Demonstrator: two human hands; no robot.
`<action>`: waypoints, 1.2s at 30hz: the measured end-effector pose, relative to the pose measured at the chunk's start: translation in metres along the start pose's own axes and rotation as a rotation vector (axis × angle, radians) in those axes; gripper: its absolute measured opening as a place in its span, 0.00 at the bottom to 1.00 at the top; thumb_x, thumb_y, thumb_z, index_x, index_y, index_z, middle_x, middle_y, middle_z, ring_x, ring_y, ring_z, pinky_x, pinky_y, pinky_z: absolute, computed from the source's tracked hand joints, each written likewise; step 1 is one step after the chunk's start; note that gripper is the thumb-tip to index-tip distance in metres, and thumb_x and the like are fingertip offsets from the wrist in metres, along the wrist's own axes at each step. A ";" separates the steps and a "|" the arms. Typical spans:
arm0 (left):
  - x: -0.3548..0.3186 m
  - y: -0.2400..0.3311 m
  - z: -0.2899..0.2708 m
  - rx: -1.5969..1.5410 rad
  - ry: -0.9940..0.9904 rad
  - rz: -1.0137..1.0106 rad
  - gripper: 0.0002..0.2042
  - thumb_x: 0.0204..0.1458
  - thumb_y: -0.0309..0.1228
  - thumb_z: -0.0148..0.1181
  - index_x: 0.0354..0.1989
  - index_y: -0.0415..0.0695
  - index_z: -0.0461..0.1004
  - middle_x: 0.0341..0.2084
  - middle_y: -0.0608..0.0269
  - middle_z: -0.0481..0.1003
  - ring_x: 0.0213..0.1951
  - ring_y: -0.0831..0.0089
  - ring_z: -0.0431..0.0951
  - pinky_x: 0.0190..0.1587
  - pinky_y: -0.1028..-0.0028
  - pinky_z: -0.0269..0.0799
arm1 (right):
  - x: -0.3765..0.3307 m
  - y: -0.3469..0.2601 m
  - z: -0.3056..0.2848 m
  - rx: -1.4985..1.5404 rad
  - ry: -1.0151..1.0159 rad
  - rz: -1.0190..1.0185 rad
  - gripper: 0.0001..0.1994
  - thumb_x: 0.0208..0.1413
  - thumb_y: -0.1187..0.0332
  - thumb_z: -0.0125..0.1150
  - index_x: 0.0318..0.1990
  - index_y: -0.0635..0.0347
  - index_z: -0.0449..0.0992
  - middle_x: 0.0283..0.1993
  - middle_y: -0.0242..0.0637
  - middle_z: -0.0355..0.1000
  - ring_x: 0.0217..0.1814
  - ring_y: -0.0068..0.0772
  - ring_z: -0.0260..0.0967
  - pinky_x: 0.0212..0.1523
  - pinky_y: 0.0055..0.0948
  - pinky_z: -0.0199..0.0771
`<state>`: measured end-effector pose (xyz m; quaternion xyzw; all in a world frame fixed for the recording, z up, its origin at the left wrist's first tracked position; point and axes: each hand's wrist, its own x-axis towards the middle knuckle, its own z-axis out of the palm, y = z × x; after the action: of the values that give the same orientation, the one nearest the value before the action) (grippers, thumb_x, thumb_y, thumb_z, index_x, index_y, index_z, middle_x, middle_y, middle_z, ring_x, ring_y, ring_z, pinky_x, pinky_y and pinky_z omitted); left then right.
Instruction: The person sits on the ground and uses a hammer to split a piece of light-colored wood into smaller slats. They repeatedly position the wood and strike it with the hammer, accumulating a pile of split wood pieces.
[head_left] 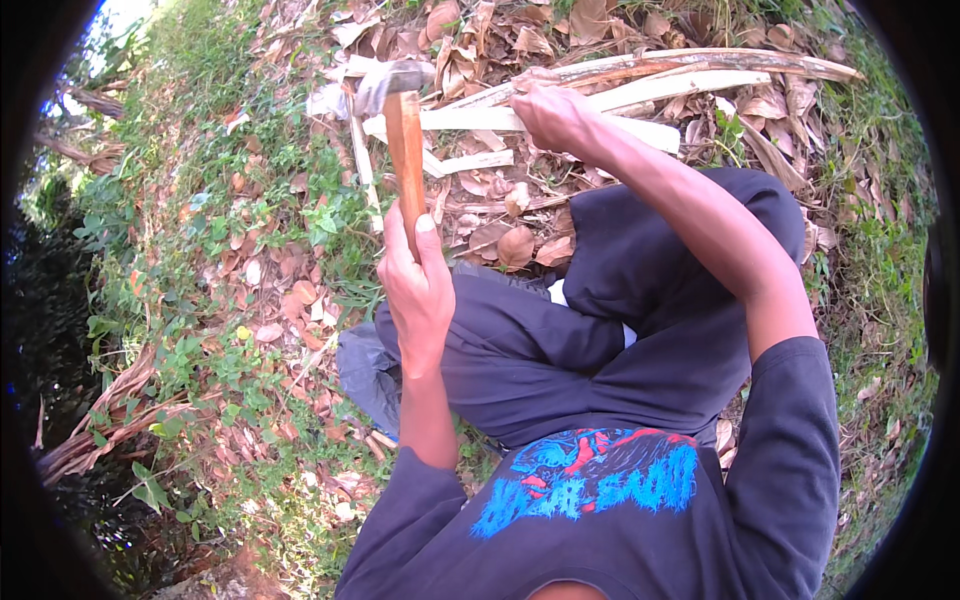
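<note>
My left hand (417, 290) is wrapped round the wooden handle of a hammer (405, 150), which it holds upright. The grey head is at the far end, its left part blurred among pale wrappings or fibres. Farther right, my right hand (553, 117) is closed on a long split wooden strip (680, 62) with brown, bark-like patches; my fingertips are partly hidden. Beneath that hand and forearm lie other pale strips (640, 132). A shorter pale piece (475, 162) rests on the leaves between my hands.
My crossed legs (680, 300) in dark trousers are just below the strips. Dry brown leaves (515, 245) cover the ground around them. Green low plants (250, 200) grow to the left, and grass (880, 300) to the right. Dried stalks (110, 420) lie at the left edge.
</note>
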<state>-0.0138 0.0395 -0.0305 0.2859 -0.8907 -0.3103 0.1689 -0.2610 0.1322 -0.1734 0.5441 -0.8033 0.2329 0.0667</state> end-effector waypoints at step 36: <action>0.003 -0.058 0.018 0.144 0.096 0.158 0.17 0.68 0.36 0.47 0.58 0.37 0.68 0.22 0.70 0.68 0.18 0.85 0.65 0.18 0.79 0.59 | 0.020 -0.010 0.009 0.144 -0.177 0.104 0.06 0.59 0.76 0.47 0.35 0.67 0.72 0.23 0.50 0.73 0.24 0.43 0.74 0.23 0.42 0.76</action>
<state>-0.0016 0.0085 -0.0808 0.2409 -0.9214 -0.2170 0.2144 -0.2588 0.1088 -0.1712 0.5236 -0.8142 0.2445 -0.0558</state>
